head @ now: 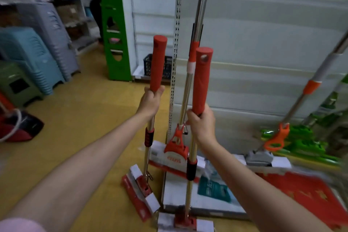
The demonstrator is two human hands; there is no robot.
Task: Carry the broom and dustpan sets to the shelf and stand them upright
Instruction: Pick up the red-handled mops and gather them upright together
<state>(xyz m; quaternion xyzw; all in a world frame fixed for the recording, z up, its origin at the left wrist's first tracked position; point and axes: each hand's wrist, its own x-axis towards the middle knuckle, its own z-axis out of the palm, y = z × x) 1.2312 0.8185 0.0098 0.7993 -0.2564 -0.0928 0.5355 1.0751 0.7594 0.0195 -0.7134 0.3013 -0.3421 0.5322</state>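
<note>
My left hand [150, 100] grips the red handle of a long metal-poled red cleaning tool [157, 62], held upright with its red and white head [140, 194] near the yellow floor. In my right hand [202, 126] I hold a second, matching red-handled tool [202, 79], also upright, its head [185, 222] at the bottom of the view. Just behind, a third red tool [194, 51] stands against the white shelf back panel [263, 43], its head resting on the low shelf base [199, 205].
An orange-collared tool [308, 88] leans on the panel at the right, beside green tools [301, 141] and a red mat [305, 192]. Stacked plastic stools [30, 56] line the left. A green display stand [113, 30] and a dark crate [148, 66] stand behind.
</note>
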